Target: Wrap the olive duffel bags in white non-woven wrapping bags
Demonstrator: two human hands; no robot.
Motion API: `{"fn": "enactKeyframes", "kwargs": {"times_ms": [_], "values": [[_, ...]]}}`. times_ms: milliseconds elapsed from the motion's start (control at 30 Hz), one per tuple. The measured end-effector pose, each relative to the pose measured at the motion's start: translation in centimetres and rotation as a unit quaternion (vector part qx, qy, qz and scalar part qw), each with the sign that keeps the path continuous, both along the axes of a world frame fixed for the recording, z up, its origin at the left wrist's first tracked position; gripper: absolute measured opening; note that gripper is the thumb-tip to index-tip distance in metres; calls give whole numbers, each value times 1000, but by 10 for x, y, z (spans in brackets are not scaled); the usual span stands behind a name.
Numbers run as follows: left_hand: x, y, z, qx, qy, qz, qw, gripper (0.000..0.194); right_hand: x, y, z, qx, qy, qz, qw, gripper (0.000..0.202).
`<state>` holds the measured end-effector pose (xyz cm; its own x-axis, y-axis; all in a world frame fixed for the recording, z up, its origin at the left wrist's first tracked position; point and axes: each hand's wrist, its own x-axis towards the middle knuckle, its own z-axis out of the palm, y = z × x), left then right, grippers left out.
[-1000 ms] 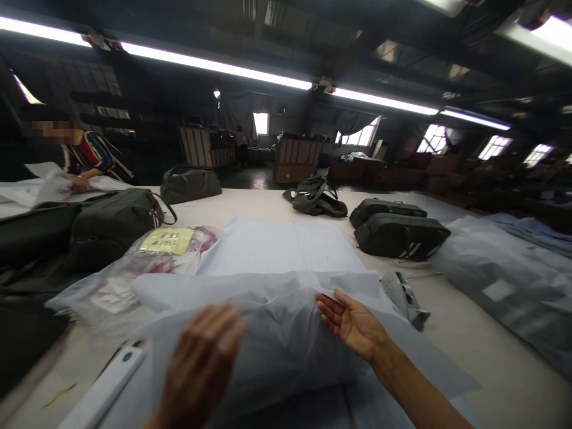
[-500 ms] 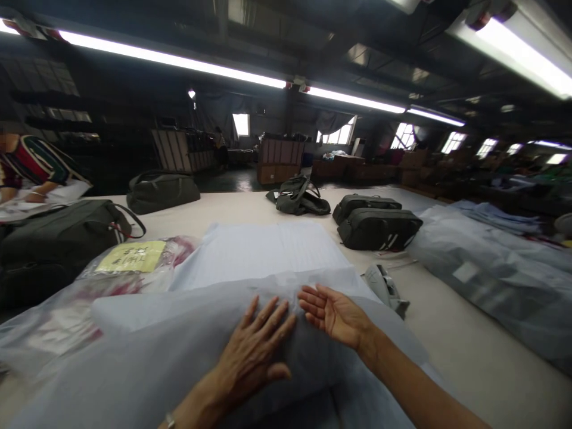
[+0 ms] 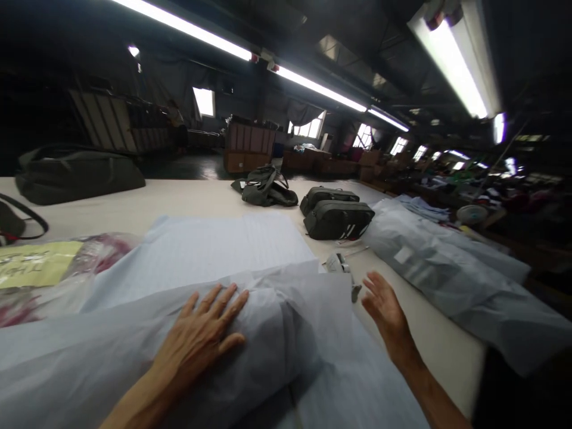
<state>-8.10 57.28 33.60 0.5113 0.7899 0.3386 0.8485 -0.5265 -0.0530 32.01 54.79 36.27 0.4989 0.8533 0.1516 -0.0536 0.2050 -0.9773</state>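
Note:
My left hand (image 3: 205, 328) lies flat, fingers spread, on a translucent whitish sheet (image 3: 277, 351) that covers a bulky bundle in front of me. What lies under the sheet cannot be made out clearly. My right hand (image 3: 386, 316) is raised in the air to the right of the bundle, holding nothing, its fingers loosely apart and slightly blurred. Nearest to it is a small grey-and-white object (image 3: 338, 263), partly hidden behind the sheet's edge. Beyond the bundle a pale blue-white sheet (image 3: 214, 241) is spread on the table.
Dark green bags stand on the cream table (image 3: 179, 196): a long bag (image 3: 80, 176) at left, a slumped bag (image 3: 268, 187) mid-table, and a pair of bags (image 3: 339, 219) farther right. A plastic-wrapped bundle (image 3: 429, 268) lies right. At left is a yellow paper label (image 3: 40, 262) on clear plastic.
My right hand has moved from over the bundle out to the right, toward the grey-and-white object. My left hand stays flat on the sheet. The view has turned right.

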Motion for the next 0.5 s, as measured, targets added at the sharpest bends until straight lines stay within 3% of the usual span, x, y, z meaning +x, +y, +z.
{"fn": "enactKeyframes", "kwargs": {"times_ms": [100, 200, 267, 333, 500], "values": [[-2, 1, -1, -2, 7, -6, 1000, 66, 30, -37, -44, -126, 52, 38, 990, 100], [-3, 1, 1, 0, 17, -6, 1000, 65, 15, -45, -62, -196, 107, 119, 968, 91], [-4, 0, 2, 4, 26, -6, 1000, 64, -4, -31, -58, -188, 104, 163, 963, 60], [-6, -1, 2, 15, 40, -10, 999, 66, -15, -6, -48, -160, 96, 161, 969, 33], [-7, -5, 4, 70, 61, -26, 995, 74, -3, 59, -28, -127, 127, 132, 975, 26]]}}
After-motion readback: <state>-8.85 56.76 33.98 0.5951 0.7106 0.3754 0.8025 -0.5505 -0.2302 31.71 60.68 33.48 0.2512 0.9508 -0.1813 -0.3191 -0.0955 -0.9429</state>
